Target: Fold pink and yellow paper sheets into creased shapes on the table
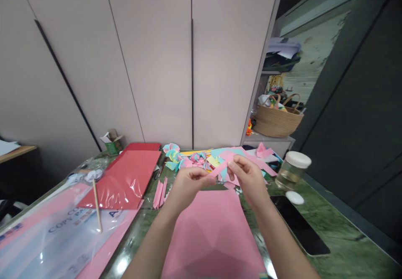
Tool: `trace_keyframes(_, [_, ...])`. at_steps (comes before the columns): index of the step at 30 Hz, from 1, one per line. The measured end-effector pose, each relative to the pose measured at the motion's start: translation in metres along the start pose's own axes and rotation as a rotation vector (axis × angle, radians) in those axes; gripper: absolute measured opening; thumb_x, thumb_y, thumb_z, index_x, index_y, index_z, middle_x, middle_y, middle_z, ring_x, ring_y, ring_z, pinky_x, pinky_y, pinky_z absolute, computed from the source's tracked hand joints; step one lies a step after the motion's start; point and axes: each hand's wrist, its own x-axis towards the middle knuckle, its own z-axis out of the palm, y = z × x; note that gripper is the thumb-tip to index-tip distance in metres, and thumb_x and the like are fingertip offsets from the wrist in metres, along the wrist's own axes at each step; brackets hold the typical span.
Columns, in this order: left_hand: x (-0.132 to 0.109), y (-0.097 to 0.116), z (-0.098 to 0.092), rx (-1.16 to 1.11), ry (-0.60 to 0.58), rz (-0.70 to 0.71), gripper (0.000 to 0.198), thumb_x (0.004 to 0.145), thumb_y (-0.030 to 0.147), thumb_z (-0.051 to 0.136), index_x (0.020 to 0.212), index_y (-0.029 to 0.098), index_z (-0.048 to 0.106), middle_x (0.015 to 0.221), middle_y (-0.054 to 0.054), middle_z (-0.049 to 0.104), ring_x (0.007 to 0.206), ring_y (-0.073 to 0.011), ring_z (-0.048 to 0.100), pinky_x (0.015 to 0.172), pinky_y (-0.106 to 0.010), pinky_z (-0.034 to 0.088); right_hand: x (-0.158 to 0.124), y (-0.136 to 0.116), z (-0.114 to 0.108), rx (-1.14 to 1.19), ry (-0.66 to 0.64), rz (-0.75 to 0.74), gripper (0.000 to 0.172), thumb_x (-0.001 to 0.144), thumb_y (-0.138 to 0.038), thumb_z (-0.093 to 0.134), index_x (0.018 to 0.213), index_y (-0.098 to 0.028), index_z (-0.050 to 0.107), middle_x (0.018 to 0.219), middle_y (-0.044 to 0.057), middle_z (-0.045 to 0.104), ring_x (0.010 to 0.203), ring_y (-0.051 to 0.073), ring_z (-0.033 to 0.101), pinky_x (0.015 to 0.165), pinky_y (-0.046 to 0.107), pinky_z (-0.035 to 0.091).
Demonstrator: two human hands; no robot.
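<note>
My left hand (188, 186) and my right hand (246, 177) are raised over the table, both pinching a narrow pink paper strip (221, 168) that runs between them, slanting up to the right. Under my forearms lies a large pink paper sheet (213, 233). Just beyond my hands is a heap of pink, blue and yellow paper pieces (201, 159), some folded into fans. A few folded pink strips (159, 194) lie left of my left hand.
A red wrapped paper pack (125, 178) and a pink copy-paper pack (47, 237) with a wooden stick (97, 205) lie at the left. A lidded glass jar (292, 171), a white disc (294, 197) and a black phone (300, 225) sit at the right. A woven basket (276, 122) stands behind.
</note>
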Motion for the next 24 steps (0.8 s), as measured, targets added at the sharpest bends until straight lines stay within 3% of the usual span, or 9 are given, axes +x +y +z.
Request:
trace_keyframes(3, [0.0012, 0.0012, -0.0008, -0.016, -0.022, -0.003, 0.014, 0.073, 0.031, 0.066, 0.071, 0.017, 0.067, 0.068, 0.001, 0.057, 0.067, -0.0121, 0.049, 0.061, -0.023, 0.036, 0.0017, -0.0006, -0.0025, -0.024, 0.04, -0.008, 0.027, 0.085, -0.033, 0.055, 0.063, -0.019, 0.05, 0.054, -0.006, 0.046, 0.053, 0.008, 0.043, 0.056, 0.022, 0.034])
trace_keyframes(10, [0.0032, -0.0028, -0.0009, -0.027, -0.01, 0.075, 0.017, 0.075, 0.031, 0.066, 0.068, 0.016, 0.062, 0.064, 0.003, 0.052, 0.062, -0.0099, 0.042, 0.058, -0.022, 0.032, 0.0006, -0.0031, -0.0056, -0.062, 0.095, -0.001, 0.026, 0.085, -0.035, 0.056, 0.065, -0.019, 0.052, 0.054, -0.005, 0.047, 0.053, 0.008, 0.044, 0.055, 0.022, 0.035])
trace_keyframes(16, [0.0011, -0.0018, 0.003, -0.174, -0.093, 0.123, 0.017, 0.077, 0.031, 0.063, 0.069, 0.016, 0.061, 0.069, 0.0, 0.056, 0.069, -0.0123, 0.049, 0.064, -0.022, 0.038, -0.0003, -0.0029, -0.0033, -0.036, 0.086, 0.016, 0.026, 0.085, -0.037, 0.054, 0.066, -0.019, 0.052, 0.054, -0.004, 0.046, 0.052, 0.009, 0.042, 0.053, 0.023, 0.034])
trace_keyframes(20, [-0.0001, -0.0001, 0.0028, -0.029, -0.141, 0.113, 0.013, 0.079, 0.029, 0.059, 0.078, 0.016, 0.063, 0.079, -0.002, 0.06, 0.077, -0.0152, 0.052, 0.067, -0.024, 0.039, 0.0013, -0.0055, -0.0007, -0.091, 0.064, 0.012, 0.025, 0.083, -0.037, 0.056, 0.066, -0.019, 0.052, 0.055, -0.004, 0.047, 0.052, 0.01, 0.043, 0.053, 0.023, 0.036])
trace_keyframes(24, [0.0014, -0.0023, 0.0058, 0.138, -0.024, 0.087, 0.023, 0.08, 0.037, 0.058, 0.071, 0.016, 0.061, 0.068, 0.0, 0.057, 0.064, -0.0129, 0.048, 0.058, -0.023, 0.034, -0.0001, -0.0033, 0.004, -0.176, 0.074, 0.001, 0.023, 0.082, -0.036, 0.057, 0.067, -0.019, 0.051, 0.06, -0.004, 0.049, 0.055, 0.01, 0.045, 0.054, 0.023, 0.037])
